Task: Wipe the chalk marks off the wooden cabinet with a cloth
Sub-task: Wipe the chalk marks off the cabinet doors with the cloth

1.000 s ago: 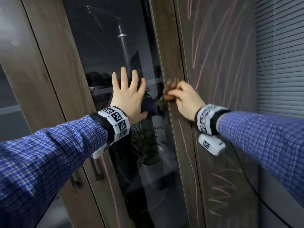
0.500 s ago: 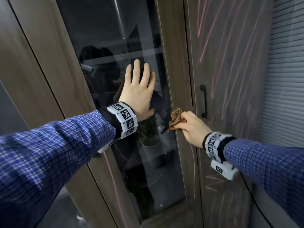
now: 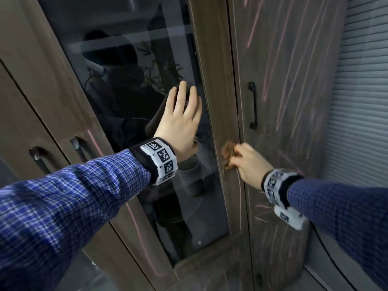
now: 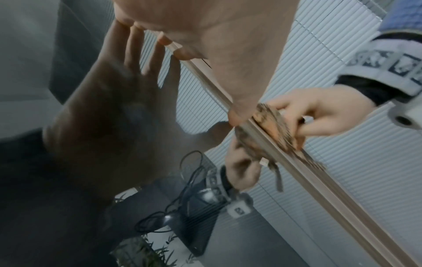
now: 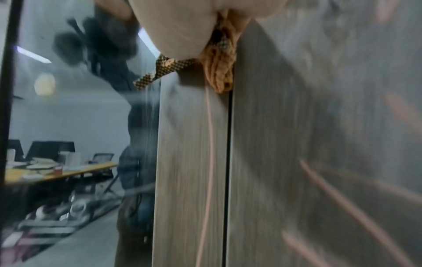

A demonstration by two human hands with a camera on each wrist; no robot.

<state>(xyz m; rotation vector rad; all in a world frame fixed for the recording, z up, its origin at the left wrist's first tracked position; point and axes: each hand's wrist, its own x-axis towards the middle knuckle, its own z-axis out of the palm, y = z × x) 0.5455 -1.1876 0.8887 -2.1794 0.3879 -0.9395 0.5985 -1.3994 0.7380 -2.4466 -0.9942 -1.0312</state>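
A wooden cabinet (image 3: 214, 85) with a glass door fills the head view. My left hand (image 3: 180, 120) lies flat with straight fingers on the glass pane (image 3: 117, 66). My right hand (image 3: 245, 162) grips a bunched brown cloth (image 3: 227, 153) and presses it on the door's right wooden stile. The cloth (image 5: 220, 68) sits at the top of a long pink chalk line (image 5: 209, 144) in the right wrist view. Many pink chalk strokes (image 3: 298, 66) cover the solid right door. The left wrist view shows the cloth (image 4: 274, 122) held against the frame edge.
A black handle (image 3: 253, 106) sits on the right door, just above my right hand. Two more dark handles (image 3: 77, 147) are on the left doors. Window blinds (image 3: 361, 101) stand at the far right. Pink lines (image 3: 93, 139) also mark the left stile.
My right hand has slid the cloth down the stile, from above handle height to below the handle. My left hand stayed flat on the glass and moved down with it.
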